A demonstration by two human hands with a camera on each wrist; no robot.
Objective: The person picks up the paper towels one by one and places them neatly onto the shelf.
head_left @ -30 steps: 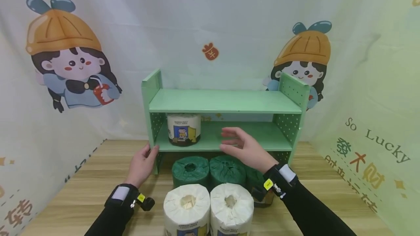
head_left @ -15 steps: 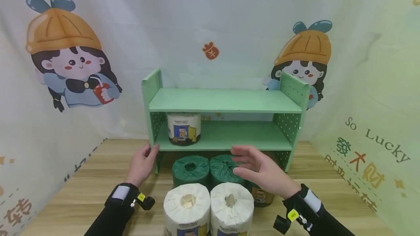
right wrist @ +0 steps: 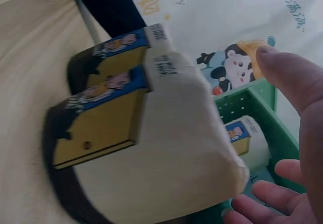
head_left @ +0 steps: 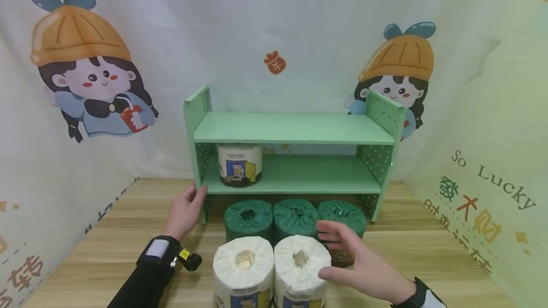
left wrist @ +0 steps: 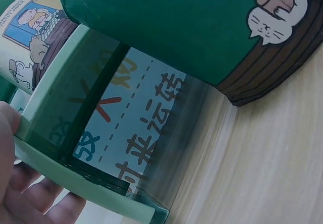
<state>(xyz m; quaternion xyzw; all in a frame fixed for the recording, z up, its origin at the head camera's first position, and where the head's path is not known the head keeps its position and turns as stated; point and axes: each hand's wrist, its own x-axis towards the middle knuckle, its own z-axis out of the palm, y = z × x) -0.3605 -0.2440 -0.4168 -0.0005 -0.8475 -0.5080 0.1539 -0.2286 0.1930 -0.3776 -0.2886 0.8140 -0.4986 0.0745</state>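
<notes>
My left hand [head_left: 185,213] grips the left side panel of a light green two-tier shelf [head_left: 295,128], thumb and fingers on opposite faces of the panel in the left wrist view. Beside the right-hand white toilet roll [head_left: 295,274], my right hand [head_left: 359,265] is spread with nothing in it, thumb tip overlapping the roll's edge. A second white toilet roll [head_left: 229,265] stands to its left. Behind them is a row of three green-wrapped toilet rolls [head_left: 248,225], the rightmost partly covered by my right hand. One white toilet roll [head_left: 239,165] stands at the left of the shelf's lower board.
The shelf stands on a wood-grain table [head_left: 107,241], with the green rolls close before its lower board. A printed cloth [head_left: 274,8] hangs behind and along both sides.
My right hand has drawn back from the shelf, down and to the right, to beside the right-hand white toilet roll. The left hand keeps its grip on the shelf panel.
</notes>
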